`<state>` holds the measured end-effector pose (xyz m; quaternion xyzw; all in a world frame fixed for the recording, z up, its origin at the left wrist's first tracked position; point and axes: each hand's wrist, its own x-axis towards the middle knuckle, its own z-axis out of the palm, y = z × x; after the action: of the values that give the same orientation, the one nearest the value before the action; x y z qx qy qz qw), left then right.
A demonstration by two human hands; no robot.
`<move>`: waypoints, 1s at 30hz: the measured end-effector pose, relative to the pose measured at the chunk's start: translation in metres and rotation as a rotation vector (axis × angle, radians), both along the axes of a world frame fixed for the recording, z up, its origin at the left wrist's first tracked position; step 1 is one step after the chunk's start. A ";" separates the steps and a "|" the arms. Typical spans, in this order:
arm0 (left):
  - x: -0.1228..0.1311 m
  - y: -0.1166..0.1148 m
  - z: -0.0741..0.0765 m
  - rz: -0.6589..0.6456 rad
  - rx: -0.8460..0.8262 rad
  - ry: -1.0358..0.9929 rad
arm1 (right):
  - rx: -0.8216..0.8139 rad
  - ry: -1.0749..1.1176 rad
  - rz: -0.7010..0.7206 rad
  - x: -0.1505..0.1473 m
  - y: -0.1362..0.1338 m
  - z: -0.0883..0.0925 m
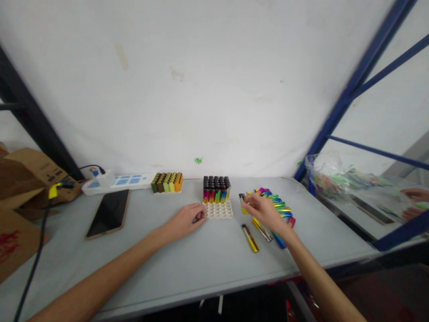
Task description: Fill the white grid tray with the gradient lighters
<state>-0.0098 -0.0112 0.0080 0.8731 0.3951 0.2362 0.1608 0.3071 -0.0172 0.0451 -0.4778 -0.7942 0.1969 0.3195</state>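
A white holed tray (218, 209) lies on the grey table (187, 255), its back rows filled with upright colourful lighters (216, 188). My left hand (186, 220) rests beside the tray's left edge, fingers curled against it. My right hand (260, 208) is closed in a pinch on a yellow lighter (243, 204), held just right of the tray. Behind and under that hand lies a row of loose shiny lighters (279, 205). Two more lighters (250, 238) lie loose in front.
A second block of green, yellow and orange lighters (167, 182) stands at the back. A phone (108, 213) lies at left beside a power strip (115, 182), cable and cardboard boxes (30, 172). A blue frame and another person's hands (414, 195) are at right.
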 end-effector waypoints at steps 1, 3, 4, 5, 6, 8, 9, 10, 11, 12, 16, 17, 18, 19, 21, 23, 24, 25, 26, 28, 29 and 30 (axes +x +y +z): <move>0.000 0.000 0.000 0.000 0.001 -0.001 | -0.015 0.057 0.033 -0.003 0.005 0.003; 0.000 0.000 0.000 -0.004 -0.002 -0.001 | -0.022 0.147 0.088 -0.011 0.015 0.006; 0.000 0.000 0.000 -0.008 0.000 0.000 | -0.023 0.178 0.118 -0.016 0.021 0.007; 0.000 0.000 0.000 -0.011 0.002 0.001 | -0.022 0.196 0.147 -0.020 0.026 0.008; 0.000 0.000 0.000 -0.016 0.003 0.003 | -0.017 0.201 0.168 -0.024 0.032 0.009; 0.000 0.000 0.000 -0.022 0.006 0.002 | 0.007 0.156 0.176 -0.030 0.042 0.009; 0.000 0.000 0.000 -0.024 0.007 0.000 | 0.027 0.111 0.164 -0.033 0.047 0.008; 0.000 0.000 0.000 -0.023 0.007 -0.002 | 0.050 0.062 0.146 -0.035 0.051 0.007; 0.000 0.000 -0.001 -0.020 0.007 -0.004 | 0.075 0.017 0.129 -0.037 0.054 0.005; 0.000 0.001 -0.001 -0.017 0.006 -0.004 | 0.099 -0.015 0.117 -0.038 0.057 0.003; 0.001 0.001 0.000 -0.012 -0.006 -0.008 | 0.176 -0.014 0.113 -0.037 0.063 -0.008; 0.001 0.000 0.001 -0.011 -0.010 -0.011 | 0.193 -0.008 0.118 -0.035 0.064 -0.009; 0.001 0.000 0.001 -0.009 -0.015 -0.015 | 0.205 -0.004 0.124 -0.033 0.065 -0.010; 0.002 0.000 0.002 -0.008 -0.019 -0.017 | 0.210 -0.002 0.134 -0.031 0.066 -0.009; 0.002 0.000 0.003 -0.005 -0.026 -0.021 | 0.203 -0.011 0.164 -0.027 0.067 -0.007; 0.002 0.000 0.004 -0.003 -0.031 -0.022 | 0.194 -0.036 0.198 -0.025 0.067 -0.003; 0.002 0.001 0.004 -0.002 -0.034 -0.023 | 0.191 -0.049 0.211 -0.026 0.067 -0.002; 0.002 0.001 0.004 -0.001 -0.038 -0.025 | 0.187 -0.058 0.222 -0.027 0.067 -0.001; 0.002 0.002 0.003 0.000 -0.043 -0.028 | 0.181 -0.059 0.226 -0.028 0.067 -0.001; 0.002 0.003 0.002 0.006 -0.056 -0.039 | 0.156 -0.054 0.225 -0.032 0.067 -0.002; 0.002 0.003 0.002 0.012 -0.063 -0.046 | 0.139 -0.052 0.219 -0.033 0.066 -0.002; 0.001 0.003 0.001 0.018 -0.069 -0.051 | 0.126 -0.055 0.215 -0.034 0.065 -0.003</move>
<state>-0.0083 -0.0083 0.0090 0.8571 0.4067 0.2461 0.1986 0.2727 0.0481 0.0418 -0.3742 -0.8601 0.1663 0.3042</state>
